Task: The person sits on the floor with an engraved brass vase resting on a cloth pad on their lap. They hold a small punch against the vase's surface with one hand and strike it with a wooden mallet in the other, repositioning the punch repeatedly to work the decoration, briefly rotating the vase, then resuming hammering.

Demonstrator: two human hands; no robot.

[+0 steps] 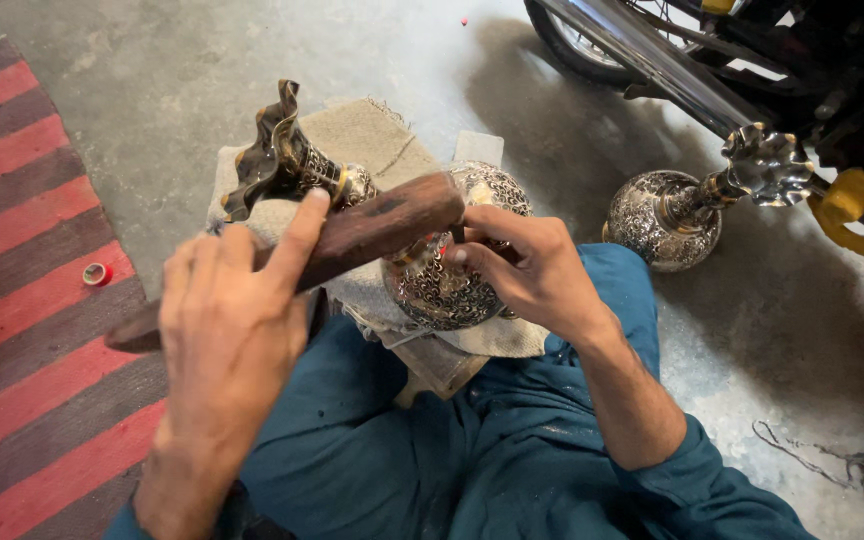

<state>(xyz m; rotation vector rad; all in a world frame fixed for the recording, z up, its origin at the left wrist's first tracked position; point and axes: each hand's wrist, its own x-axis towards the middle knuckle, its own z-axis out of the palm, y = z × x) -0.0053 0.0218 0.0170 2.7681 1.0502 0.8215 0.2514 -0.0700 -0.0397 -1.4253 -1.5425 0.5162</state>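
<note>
My left hand (227, 330) is wrapped around a dark brown wooden mallet-like block (352, 240), fingers curled under its near end and my forefinger stretched straight along its top, pressing it down. The block slants from the lower left up toward the right, and its far end sits right over the engraved silver-coloured metal vase (447, 270) lying on its side in front of me.

My right hand (527, 270) is on the right of that vase, fingers pressed together and pinching a small dark tool (457, 235) whose shape I cannot make out; its tip meets the round belly of the vase just under the end of the block. The vase's narrow neck runs off to the far left, ending in a wavy, flared dark rim (267, 150).

The vase rests on a folded beige cloth pad (362, 130) laid over a low support between my knees, which are in teal-blue trousers (402, 450).

To the right, well apart, a second engraved silver-coloured vase (672, 215) lies on the grey concrete floor (152, 70), its flared mouth pointing right toward a parked motorcycle (712, 50). On the left is a red and grey striped mat (22, 300) with a small red ring (97, 274) lying on it.
</note>
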